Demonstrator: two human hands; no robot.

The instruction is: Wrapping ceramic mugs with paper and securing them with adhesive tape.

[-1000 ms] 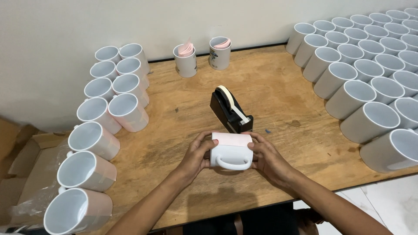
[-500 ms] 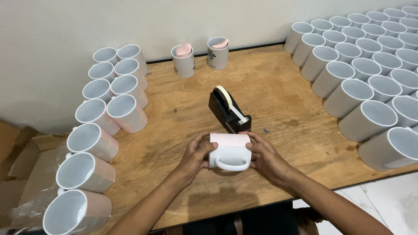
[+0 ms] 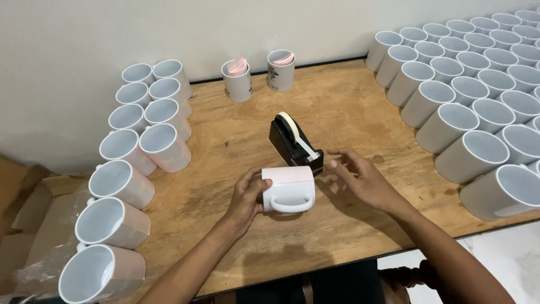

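A white mug (image 3: 288, 190) with a pale pink sheet wrapped around it lies on its side on the wooden table (image 3: 236, 141), handle toward me. My left hand (image 3: 247, 197) grips its left end. My right hand (image 3: 360, 180) hovers just right of the mug, fingers spread, fingertips close to the black tape dispenser (image 3: 293, 141) that stands right behind the mug. It holds nothing.
Two rows of pink-wrapped mugs (image 3: 140, 146) run down the left side. Many plain white mugs (image 3: 478, 101) fill the right side. Two mugs holding pink sheets (image 3: 259, 76) stand at the back by the wall. A cardboard box (image 3: 39, 225) sits at lower left.
My right hand has let go of the mug's right end and lifted toward the tape dispenser. The left hand still holds the mug in place.
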